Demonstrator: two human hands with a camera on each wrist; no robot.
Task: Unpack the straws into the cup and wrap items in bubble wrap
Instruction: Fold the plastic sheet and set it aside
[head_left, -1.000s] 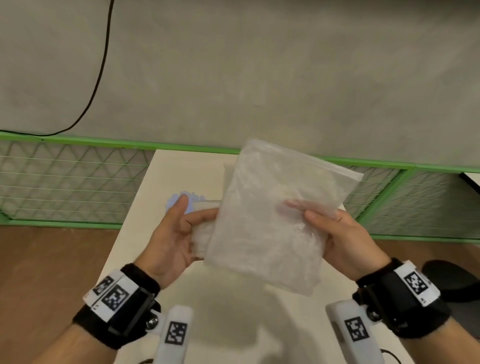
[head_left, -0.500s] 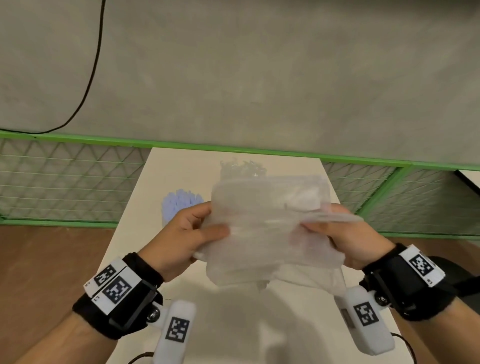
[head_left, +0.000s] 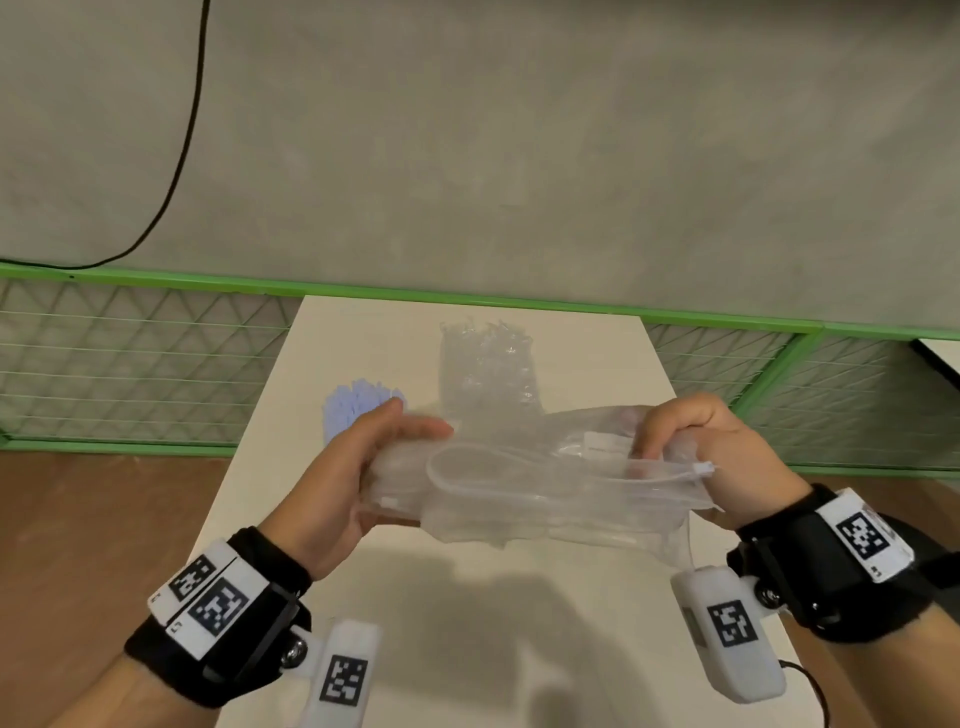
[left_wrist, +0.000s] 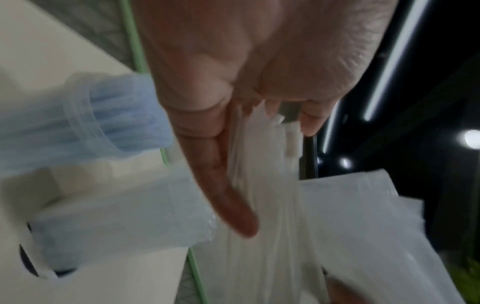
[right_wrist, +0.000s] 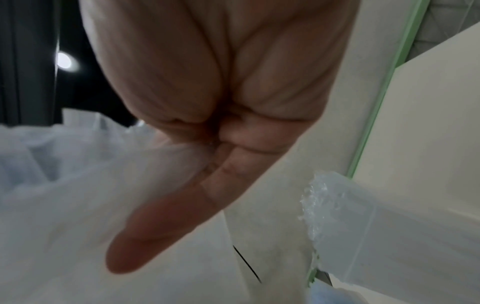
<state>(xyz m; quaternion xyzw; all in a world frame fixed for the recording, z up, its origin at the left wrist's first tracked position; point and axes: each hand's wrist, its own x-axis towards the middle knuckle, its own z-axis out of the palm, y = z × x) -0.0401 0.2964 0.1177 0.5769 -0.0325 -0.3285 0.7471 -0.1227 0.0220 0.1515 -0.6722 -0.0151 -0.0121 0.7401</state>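
Observation:
My two hands hold a clear zip-top plastic bag (head_left: 545, 493) flat above the white table (head_left: 582, 613), its zipper edge facing me and gaping. My left hand (head_left: 395, 447) grips the bag's left end, thumb on top. At the right end, near the slider, my right hand (head_left: 670, 441) pinches it with curled fingers. What lies inside is unclear. A clear cup of pale blue straws (head_left: 358, 410) stands behind the left hand, and a sheet of bubble wrap (head_left: 485, 369) lies beyond the bag. In the wrist views the left hand (left_wrist: 249, 168) and right hand (right_wrist: 202, 181) clasp the bag (left_wrist: 337, 226) (right_wrist: 64, 195).
A green-framed wire mesh fence (head_left: 130, 364) runs behind the table under a grey wall. A black cable (head_left: 176, 156) hangs on the wall at left. Brown floor (head_left: 104, 519) shows on both sides of the narrow table.
The bag has swung from upright and face-on to lying flat between my hands. My hands have spread apart, and the zipper edge now faces me, partly opened.

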